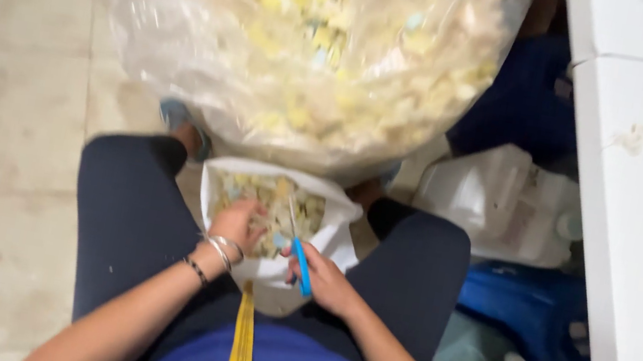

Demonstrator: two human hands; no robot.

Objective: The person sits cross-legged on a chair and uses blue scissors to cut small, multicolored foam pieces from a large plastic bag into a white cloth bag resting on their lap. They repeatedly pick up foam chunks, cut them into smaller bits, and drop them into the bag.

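Left of the small white bag [279, 226] on the lap, bare floor [2, 110]. The left hand [238, 223] reaches into the bag, fingers curled among foam scraps [274, 203]; whether they grip any, I cannot tell. Just right, the right hand [326, 281] clamps blue scissors [299, 260]. Bag looks part filled; the big sack [309, 48] above holds plenty. Worktop [637, 216] far right

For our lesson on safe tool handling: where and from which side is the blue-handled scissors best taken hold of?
Grip the blue-handled scissors by the blue handle, coming from the person's side. The handle lies nearest the body, in the right hand, while the metal blades point away into the white bag of foam scraps.
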